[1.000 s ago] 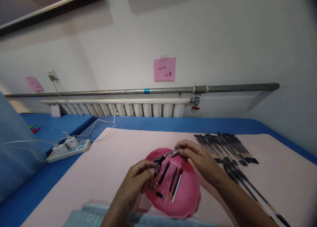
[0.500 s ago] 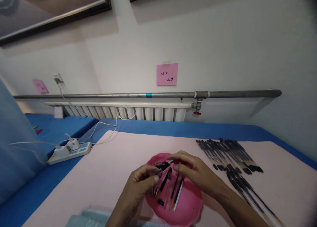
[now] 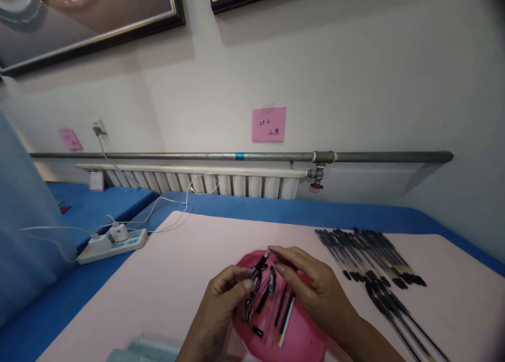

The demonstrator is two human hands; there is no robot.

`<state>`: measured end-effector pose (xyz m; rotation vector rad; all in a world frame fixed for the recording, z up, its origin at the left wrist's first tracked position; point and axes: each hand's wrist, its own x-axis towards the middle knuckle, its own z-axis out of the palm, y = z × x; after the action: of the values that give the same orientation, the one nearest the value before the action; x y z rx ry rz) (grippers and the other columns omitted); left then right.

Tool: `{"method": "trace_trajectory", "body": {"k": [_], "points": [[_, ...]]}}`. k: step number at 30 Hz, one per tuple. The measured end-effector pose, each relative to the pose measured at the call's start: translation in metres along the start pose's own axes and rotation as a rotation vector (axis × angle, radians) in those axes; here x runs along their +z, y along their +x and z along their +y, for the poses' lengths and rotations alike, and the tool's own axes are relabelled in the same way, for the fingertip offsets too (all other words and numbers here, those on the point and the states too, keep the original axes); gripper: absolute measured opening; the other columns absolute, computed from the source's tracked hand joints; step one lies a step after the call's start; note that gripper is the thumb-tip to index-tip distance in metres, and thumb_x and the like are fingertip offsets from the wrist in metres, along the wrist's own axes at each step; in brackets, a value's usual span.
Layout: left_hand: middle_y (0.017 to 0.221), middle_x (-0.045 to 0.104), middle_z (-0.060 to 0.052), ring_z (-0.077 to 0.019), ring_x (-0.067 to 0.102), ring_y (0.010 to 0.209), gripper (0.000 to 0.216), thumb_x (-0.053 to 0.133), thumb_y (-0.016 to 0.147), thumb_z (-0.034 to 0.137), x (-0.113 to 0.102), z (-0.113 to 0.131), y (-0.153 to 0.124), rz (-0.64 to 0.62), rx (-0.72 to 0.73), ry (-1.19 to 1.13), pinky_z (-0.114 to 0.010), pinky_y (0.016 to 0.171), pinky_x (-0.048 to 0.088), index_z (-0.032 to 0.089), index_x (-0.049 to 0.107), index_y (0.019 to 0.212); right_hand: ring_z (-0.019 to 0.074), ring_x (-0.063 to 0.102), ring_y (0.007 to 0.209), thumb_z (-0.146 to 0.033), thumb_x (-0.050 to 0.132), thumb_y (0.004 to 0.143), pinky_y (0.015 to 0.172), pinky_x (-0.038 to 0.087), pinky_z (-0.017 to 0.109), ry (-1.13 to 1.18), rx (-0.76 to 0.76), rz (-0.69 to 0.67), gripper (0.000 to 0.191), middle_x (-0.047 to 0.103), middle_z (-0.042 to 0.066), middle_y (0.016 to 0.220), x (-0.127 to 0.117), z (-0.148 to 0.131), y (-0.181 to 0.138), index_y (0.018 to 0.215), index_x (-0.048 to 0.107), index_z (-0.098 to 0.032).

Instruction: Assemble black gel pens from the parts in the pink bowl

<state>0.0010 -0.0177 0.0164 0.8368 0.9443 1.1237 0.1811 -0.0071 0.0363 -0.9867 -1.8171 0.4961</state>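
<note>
Pinching a dark, silver-tipped pen piece, the left hand has its grip closed between thumb and fingers, right over the pink dish! And here's the right hand, fingertips right at that silver tip, thumb just below; whether its grip is clasping the piece or merely touching it, I cannot tell. The pen piece sits aslant, tip up toward the right hand.

Down in the dish, a loose bundle: clear tubes, slim black rods with orange ends, a white stick on the right side and a short black cap lying near the front. Several pieces by the left fingers overlap too much to separate.

Over to the right, a slanting row of black pens lies side by side on the pink sheet, with a smaller cluster of pens fanned out nearer the camera. Blue cloth at the bottom edge, left of the dish, and away on the far left, a white power strip with plugs in it!
</note>
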Motion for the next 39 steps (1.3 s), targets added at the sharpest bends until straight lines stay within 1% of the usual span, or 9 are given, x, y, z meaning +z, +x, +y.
{"method": "trace_trajectory", "body": {"k": [5, 9, 12, 15, 19, 26, 31, 35, 39], "points": [[0.047, 0.043, 0.007, -0.0021, 0.03, 0.039, 0.028, 0.079, 0.059, 0.031, -0.002, -0.004, 0.0, -0.057, -0.108, -0.15, -0.016, 0.037, 0.016, 0.014, 0.062, 0.075, 0.0147, 0.065, 0.085, -0.017, 0.049, 0.086, 0.076, 0.052, 0.024, -0.084, -0.117, 0.015, 0.031, 0.068, 0.005, 0.093, 0.003, 0.004, -0.002, 0.115, 0.06, -0.021], [0.054, 0.05, 0.004, -0.0016, 0.034, 0.039, 0.022, 0.072, 0.07, 0.028, -0.004, -0.006, -0.002, -0.155, -0.216, -0.248, -0.014, 0.035, 0.014, 0.014, 0.059, 0.082, 0.0153, 0.064, 0.088, -0.018, 0.048, 0.087, 0.078, 0.052, 0.025, -0.109, -0.086, 0.02, 0.031, 0.068, 0.005, 0.096, 0.005, 0.008, -0.002, 0.116, 0.058, -0.022], [0.056, 0.056, 0.001, -0.0039, 0.041, 0.037, 0.019, 0.065, 0.076, 0.03, -0.001, -0.006, -0.003, -0.215, -0.287, -0.252, -0.014, 0.033, 0.021, 0.014, 0.058, 0.085, 0.0163, 0.065, 0.086, -0.02, 0.047, 0.086, 0.076, 0.053, 0.027, -0.131, -0.027, -0.011, 0.03, 0.068, 0.005, 0.094, 0.008, 0.013, -0.002, 0.114, 0.059, -0.021], [0.056, 0.06, -0.001, -0.0078, 0.047, 0.033, 0.021, 0.065, 0.074, 0.031, 0.001, -0.007, -0.002, -0.24, -0.291, -0.24, -0.017, 0.03, 0.029, 0.014, 0.058, 0.084, 0.0178, 0.065, 0.086, -0.022, 0.047, 0.085, 0.077, 0.053, 0.03, -0.151, 0.03, -0.061, 0.031, 0.068, 0.006, 0.094, 0.013, 0.018, -0.003, 0.113, 0.06, -0.021], [0.054, 0.064, -0.003, -0.0114, 0.054, 0.035, 0.023, 0.07, 0.069, 0.031, 0.003, -0.008, -0.002, -0.194, -0.304, -0.224, -0.018, 0.033, 0.038, 0.014, 0.058, 0.08, 0.0193, 0.064, 0.093, -0.022, 0.046, 0.084, 0.082, 0.052, 0.032, -0.158, 0.081, -0.112, 0.033, 0.068, 0.007, 0.102, 0.018, 0.021, -0.006, 0.115, 0.059, -0.021], [0.053, 0.064, -0.003, -0.0115, 0.055, 0.037, 0.028, 0.072, 0.066, 0.032, 0.004, -0.007, -0.003, -0.174, -0.296, -0.195, -0.018, 0.036, 0.042, 0.014, 0.057, 0.081, 0.018, 0.065, 0.089, -0.02, 0.047, 0.084, 0.079, 0.053, 0.031, -0.156, 0.082, -0.087, 0.034, 0.068, 0.005, 0.102, 0.019, 0.021, -0.006, 0.116, 0.057, -0.023], [0.054, 0.065, -0.005, -0.0117, 0.055, 0.036, 0.025, 0.07, 0.068, 0.032, 0.003, -0.01, -0.002, -0.19, -0.276, -0.199, -0.018, 0.036, 0.043, 0.014, 0.057, 0.08, 0.0159, 0.064, 0.083, -0.016, 0.043, 0.087, 0.072, 0.053, 0.027, -0.179, -0.102, 0.01, 0.028, 0.066, 0.005, 0.09, 0.016, 0.011, -0.007, 0.108, 0.059, -0.023], [0.054, 0.065, -0.004, -0.0115, 0.055, 0.036, 0.019, 0.066, 0.074, 0.031, 0.003, -0.009, -0.002, -0.241, -0.256, -0.218, -0.018, 0.035, 0.042, 0.014, 0.057, 0.079, 0.0156, 0.063, 0.08, -0.012, 0.042, 0.087, 0.071, 0.053, 0.028, -0.186, -0.205, -0.029, 0.027, 0.065, 0.004, 0.087, 0.019, 0.004, -0.009, 0.104, 0.06, -0.023], [0.054, 0.064, -0.004, -0.0112, 0.055, 0.035, 0.018, 0.065, 0.075, 0.03, 0.003, -0.008, -0.002, -0.251, -0.246, -0.232, -0.017, 0.034, 0.041, 0.014, 0.058, 0.079, 0.0161, 0.062, 0.079, -0.011, 0.04, 0.088, 0.069, 0.053, 0.029, -0.181, -0.205, -0.089, 0.028, 0.065, 0.004, 0.086, 0.022, 0.005, -0.01, 0.103, 0.06, -0.023]]}}
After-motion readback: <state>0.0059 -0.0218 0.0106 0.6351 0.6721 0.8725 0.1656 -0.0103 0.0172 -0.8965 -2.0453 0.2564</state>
